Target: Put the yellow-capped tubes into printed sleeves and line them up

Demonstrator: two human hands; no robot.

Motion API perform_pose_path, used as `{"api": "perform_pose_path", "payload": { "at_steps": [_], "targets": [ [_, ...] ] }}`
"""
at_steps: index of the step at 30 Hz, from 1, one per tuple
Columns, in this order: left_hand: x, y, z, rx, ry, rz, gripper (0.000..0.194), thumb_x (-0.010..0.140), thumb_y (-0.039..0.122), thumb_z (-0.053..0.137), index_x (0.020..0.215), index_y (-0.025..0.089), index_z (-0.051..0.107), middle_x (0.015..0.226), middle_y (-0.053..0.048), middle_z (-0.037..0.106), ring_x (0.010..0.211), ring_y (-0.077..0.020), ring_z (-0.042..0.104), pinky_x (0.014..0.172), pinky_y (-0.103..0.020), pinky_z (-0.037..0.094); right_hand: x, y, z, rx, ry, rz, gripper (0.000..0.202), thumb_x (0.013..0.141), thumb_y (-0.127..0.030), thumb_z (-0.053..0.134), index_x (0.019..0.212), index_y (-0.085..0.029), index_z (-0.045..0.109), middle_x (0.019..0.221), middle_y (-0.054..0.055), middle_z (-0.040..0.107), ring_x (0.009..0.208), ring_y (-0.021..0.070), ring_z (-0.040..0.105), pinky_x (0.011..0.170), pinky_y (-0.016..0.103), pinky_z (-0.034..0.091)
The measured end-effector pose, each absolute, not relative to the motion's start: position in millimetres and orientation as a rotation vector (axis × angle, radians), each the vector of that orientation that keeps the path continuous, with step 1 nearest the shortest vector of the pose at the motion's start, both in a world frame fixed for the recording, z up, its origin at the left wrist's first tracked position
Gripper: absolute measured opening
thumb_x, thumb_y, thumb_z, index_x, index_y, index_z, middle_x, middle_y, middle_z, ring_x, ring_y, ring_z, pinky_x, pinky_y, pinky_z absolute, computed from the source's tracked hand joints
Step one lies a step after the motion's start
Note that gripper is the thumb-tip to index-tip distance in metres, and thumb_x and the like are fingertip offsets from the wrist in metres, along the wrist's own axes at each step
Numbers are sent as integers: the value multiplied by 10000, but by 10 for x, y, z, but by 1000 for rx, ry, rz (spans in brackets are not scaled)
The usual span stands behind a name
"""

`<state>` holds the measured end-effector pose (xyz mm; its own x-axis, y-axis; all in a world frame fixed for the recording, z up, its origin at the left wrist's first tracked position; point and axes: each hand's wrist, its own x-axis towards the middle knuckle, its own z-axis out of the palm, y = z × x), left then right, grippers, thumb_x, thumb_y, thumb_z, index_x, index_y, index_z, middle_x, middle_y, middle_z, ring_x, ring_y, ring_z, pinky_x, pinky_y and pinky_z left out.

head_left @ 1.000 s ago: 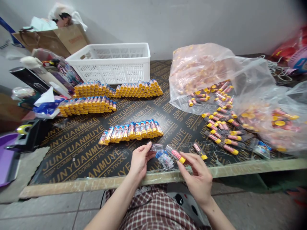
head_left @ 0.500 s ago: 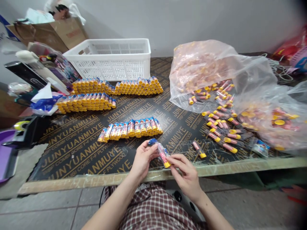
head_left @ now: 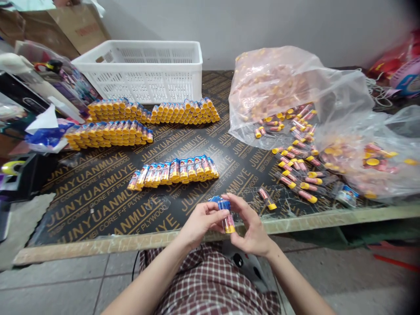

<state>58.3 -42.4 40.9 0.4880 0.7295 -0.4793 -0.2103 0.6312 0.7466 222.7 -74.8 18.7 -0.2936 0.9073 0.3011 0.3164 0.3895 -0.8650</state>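
A small clear tube [head_left: 229, 224] with a yellow cap and pink contents is between my hands, just above the table's front edge. Blue printed film [head_left: 224, 204] is around its upper end. My left hand [head_left: 204, 222] pinches the tube and film from the left, thumb in front. My right hand [head_left: 251, 227] curves round the right side, fingers at the film's top and thumb by the yellow cap. Beyond them lies a row of blue-labelled tubes [head_left: 179, 170] with yellow caps. One unlabelled tube [head_left: 267, 199] lies alone to the right.
Stacked labelled tubes [head_left: 110, 133] stand at the left, before a white plastic basket [head_left: 138, 83]. Loose unlabelled tubes [head_left: 297, 168] spill from a clear plastic bag [head_left: 272, 83] at the right. A second bag [head_left: 361, 175] lies nearer, beside a small blue-and-white packet [head_left: 348, 195].
The blue film now sits lower round the tube's upper part. My right hand has moved from the yellow cap up along the right side, its fingers now at the top. The view has shifted slightly.
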Motion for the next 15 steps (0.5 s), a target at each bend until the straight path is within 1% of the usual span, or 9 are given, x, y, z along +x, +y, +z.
{"api": "perform_pose_path", "payload": {
  "at_steps": [4,15],
  "targets": [
    [595,-440,417,654,893,633,388,602,411,784,811,106,669,686,-38,648,579,-109,588,555,-213,471,2204,-766,157,-1037,-1737,923,829,609,-66,507,1393,-248,309,1363,94,460,1242,256,480,1018,407,444],
    [612,-463,462,639,887,640,396,595,415,786,821,108,677,700,-43,656,569,-102,578,544,-206,461,2169,-787,147,-1033,-1661,936,826,607,-69,506,1386,-241,292,1356,113,464,1212,258,510,979,397,477]
  ]
}}
